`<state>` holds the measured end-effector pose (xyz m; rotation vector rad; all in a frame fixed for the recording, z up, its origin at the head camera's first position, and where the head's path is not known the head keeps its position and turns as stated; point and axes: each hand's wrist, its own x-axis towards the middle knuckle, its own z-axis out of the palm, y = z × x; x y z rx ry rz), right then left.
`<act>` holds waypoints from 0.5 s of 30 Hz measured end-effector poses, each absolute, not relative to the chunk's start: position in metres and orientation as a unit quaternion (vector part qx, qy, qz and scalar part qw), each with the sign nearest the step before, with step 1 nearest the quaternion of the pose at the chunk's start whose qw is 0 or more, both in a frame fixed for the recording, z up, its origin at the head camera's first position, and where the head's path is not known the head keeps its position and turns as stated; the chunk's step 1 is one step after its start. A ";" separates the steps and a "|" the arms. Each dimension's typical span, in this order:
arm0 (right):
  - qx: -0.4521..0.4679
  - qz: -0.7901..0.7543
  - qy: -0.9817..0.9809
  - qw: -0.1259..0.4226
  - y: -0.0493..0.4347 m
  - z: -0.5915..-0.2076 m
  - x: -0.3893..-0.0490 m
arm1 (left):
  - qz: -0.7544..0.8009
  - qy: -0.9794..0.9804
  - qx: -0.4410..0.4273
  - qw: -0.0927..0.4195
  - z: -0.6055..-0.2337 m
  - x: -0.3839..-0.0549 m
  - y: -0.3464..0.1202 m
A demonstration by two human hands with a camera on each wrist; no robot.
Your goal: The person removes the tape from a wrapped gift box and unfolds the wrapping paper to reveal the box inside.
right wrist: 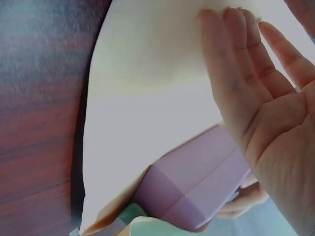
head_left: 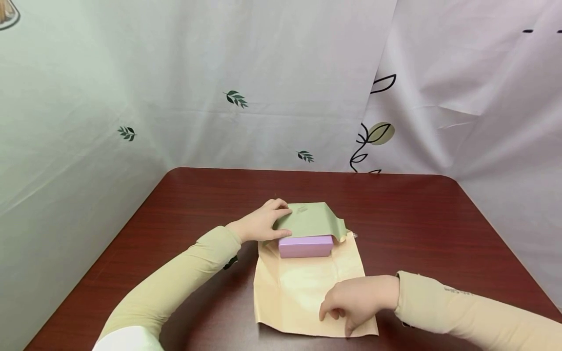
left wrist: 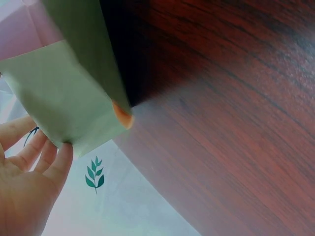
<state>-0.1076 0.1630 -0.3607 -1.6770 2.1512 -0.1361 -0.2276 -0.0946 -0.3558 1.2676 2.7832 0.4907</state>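
A purple box (head_left: 306,247) sits on a sheet of wrapping paper (head_left: 303,292), cream on its upper face. The paper's far end is folded over the top of the box as a green flap (head_left: 307,219). My left hand (head_left: 265,222) rests against the left side of the covered box, fingers spread at the flap's edge and thumb along its near edge. In the left wrist view its fingertips (left wrist: 65,150) touch the green paper. Over the near right part of the sheet, my right hand (head_left: 351,301) points its fingers down to the paper, holding nothing.
The dark red wooden table (head_left: 210,195) extends around the paper on all sides. Behind it hangs a white curtain (head_left: 281,126) printed with leaves. A small clear piece (head_left: 354,235), perhaps tape, shows at the flap's right corner.
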 end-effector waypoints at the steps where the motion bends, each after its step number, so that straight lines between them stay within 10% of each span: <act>1: -0.601 -0.057 0.771 0.201 0.163 -0.359 -0.109 | 0.159 0.898 0.410 0.021 -0.356 -0.228 -0.095; 15: -0.439 -0.262 0.859 0.037 0.187 -0.333 -0.177 | 0.171 0.896 0.410 0.021 -0.360 -0.226 -0.096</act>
